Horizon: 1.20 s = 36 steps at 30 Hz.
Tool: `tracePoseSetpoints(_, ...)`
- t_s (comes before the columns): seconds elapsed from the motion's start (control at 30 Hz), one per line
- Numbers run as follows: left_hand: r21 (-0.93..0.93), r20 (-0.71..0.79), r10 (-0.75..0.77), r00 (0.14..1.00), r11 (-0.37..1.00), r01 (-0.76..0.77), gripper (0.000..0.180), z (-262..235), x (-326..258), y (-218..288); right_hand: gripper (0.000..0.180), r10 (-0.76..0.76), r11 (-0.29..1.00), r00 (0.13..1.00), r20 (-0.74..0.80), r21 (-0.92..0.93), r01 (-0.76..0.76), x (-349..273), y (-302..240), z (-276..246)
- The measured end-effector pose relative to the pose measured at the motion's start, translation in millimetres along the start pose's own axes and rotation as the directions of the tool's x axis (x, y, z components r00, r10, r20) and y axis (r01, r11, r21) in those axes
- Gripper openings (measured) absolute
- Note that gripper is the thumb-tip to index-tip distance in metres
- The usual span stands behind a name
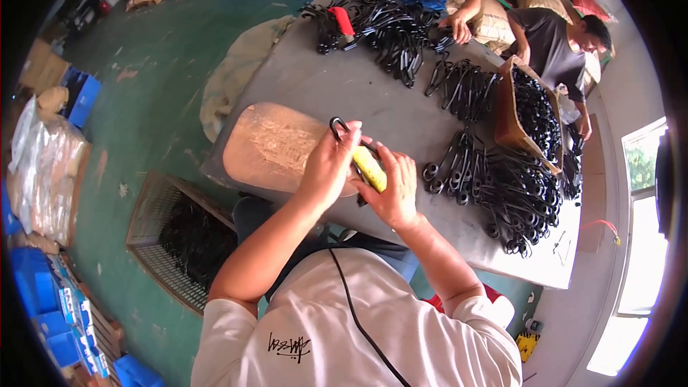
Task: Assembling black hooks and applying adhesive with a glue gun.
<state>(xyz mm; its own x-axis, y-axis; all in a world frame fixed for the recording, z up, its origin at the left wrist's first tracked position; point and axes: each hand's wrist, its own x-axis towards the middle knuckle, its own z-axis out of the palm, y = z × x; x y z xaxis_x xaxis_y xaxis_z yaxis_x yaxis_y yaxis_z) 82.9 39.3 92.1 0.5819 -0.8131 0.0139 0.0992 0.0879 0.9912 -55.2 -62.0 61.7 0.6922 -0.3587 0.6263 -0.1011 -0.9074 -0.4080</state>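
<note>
My left hand (pixel 326 168) is closed around a black hook (pixel 335 122), whose bent end sticks up past the fingers. In my right hand (pixel 394 185) is a yellow-handled tool (pixel 369 167), slanted between my two palms. Its working end is hidden by my fingers, so I cannot tell its exact kind. Both hands nearly meet over the right part of a worn wooden board (pixel 276 145) at the table's near edge. Right of my right hand lie bunches of black hooked pieces with looped ends (pixel 494 190).
More black pieces (pixel 390 25) and a red object (pixel 342 21) lie on the far side of the grey table (pixel 337 79). A carton (pixel 510 111) full of black parts stands at right. Two people work across the table. A plastic crate (pixel 154 222) sits on the floor at left.
</note>
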Motion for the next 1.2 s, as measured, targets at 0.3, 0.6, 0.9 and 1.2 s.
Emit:
tracePoseSetpoints(0.3,0.288,-0.124,0.130,0.984,0.953,-0.089,0.030,-43.7,13.4,-1.5,0.076,0.279,0.939,0.842,0.461,-0.314,-0.140,-40.0,40.0,11.3)
tracePoseSetpoints(0.6,0.538,0.005,0.182,0.983,0.828,-0.156,0.026,-52.4,27.1,-10.6,0.041,0.629,-0.085,0.302,0.716,0.450,-0.889,-36.9,25.0,-15.0)
tracePoseSetpoints(0.9,0.744,0.060,0.187,0.980,0.647,-0.170,0.030,-59.8,30.5,-3.8,0.076,0.481,0.643,0.811,0.333,0.495,-0.584,6.6,-35.3,-31.7)
tracePoseSetpoints(1.2,0.662,0.052,0.246,0.968,0.717,-0.218,0.026,-62.8,28.9,-8.5,0.069,0.508,0.356,0.466,0.725,0.316,-0.879,-11.5,12.1,8.7)
